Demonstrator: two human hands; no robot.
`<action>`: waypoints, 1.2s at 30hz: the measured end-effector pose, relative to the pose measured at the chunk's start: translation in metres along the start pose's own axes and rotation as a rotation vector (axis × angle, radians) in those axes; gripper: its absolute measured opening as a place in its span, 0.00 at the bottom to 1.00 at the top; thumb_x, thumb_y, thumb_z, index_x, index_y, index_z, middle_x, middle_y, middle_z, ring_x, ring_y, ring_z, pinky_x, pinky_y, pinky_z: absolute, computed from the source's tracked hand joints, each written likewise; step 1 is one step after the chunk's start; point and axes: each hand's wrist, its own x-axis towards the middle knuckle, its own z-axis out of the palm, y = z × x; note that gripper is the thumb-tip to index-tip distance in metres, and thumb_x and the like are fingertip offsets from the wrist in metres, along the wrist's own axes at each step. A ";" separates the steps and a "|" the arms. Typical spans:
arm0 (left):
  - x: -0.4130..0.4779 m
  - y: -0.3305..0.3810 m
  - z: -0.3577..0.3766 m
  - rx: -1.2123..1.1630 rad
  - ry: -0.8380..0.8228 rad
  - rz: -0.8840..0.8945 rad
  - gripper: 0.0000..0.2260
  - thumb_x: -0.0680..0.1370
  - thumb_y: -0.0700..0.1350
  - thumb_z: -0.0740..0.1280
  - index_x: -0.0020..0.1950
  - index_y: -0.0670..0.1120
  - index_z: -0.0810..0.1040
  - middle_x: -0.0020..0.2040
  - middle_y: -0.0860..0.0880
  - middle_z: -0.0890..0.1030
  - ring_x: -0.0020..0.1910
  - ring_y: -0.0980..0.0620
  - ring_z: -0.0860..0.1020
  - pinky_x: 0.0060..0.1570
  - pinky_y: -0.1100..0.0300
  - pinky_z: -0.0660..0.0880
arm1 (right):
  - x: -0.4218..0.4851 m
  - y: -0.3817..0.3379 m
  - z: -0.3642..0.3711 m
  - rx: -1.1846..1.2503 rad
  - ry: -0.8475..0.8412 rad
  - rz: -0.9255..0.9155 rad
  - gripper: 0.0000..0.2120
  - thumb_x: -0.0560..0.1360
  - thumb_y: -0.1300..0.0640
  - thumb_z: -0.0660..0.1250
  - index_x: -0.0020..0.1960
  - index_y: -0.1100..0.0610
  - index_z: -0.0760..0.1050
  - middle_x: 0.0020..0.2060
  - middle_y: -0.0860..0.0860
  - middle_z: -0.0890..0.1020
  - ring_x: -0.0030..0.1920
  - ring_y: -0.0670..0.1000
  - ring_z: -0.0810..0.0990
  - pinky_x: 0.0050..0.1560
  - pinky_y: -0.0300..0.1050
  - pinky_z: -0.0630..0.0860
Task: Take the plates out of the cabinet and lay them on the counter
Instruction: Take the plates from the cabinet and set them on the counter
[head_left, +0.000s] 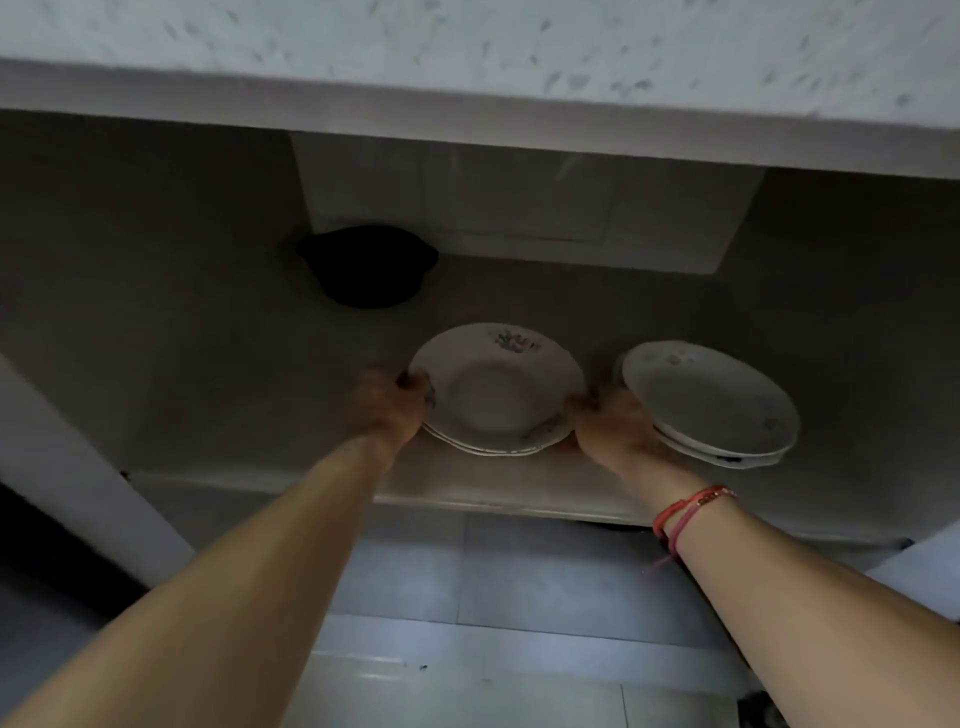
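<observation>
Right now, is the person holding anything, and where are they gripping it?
Yes: the left stack of plates, gripped at its rim on opposite sides by the left hand and right hand.

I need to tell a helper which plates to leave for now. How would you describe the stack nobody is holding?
Look on the shelf under the speckled counter. Two plate stacks sit there; the untouched stack is the right one, tilted, beyond the right hand.

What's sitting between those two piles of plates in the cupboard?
The person's right hand, gripping the right rim of the flowered plate stack. The second plate stack sits just beyond it, as the head view shows.
</observation>
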 end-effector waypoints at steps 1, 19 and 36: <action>0.006 -0.003 0.002 -0.058 -0.017 -0.026 0.24 0.70 0.59 0.69 0.56 0.42 0.82 0.54 0.41 0.84 0.53 0.40 0.82 0.54 0.50 0.79 | 0.003 0.000 0.002 0.126 -0.011 0.047 0.20 0.75 0.52 0.64 0.62 0.62 0.77 0.57 0.61 0.82 0.53 0.64 0.83 0.50 0.58 0.83; -0.014 -0.007 -0.010 -0.210 0.047 -0.019 0.11 0.72 0.48 0.74 0.46 0.39 0.85 0.43 0.38 0.85 0.46 0.42 0.84 0.48 0.48 0.81 | -0.013 -0.009 -0.010 0.446 -0.103 0.142 0.10 0.78 0.68 0.61 0.56 0.64 0.78 0.53 0.62 0.83 0.48 0.62 0.85 0.40 0.55 0.85; -0.181 0.010 -0.099 -0.237 -0.136 -0.336 0.03 0.74 0.33 0.68 0.43 0.34 0.81 0.37 0.41 0.83 0.40 0.42 0.83 0.47 0.42 0.82 | -0.172 -0.027 -0.079 0.245 -0.201 0.420 0.07 0.76 0.69 0.61 0.45 0.64 0.78 0.42 0.60 0.85 0.40 0.56 0.85 0.34 0.48 0.83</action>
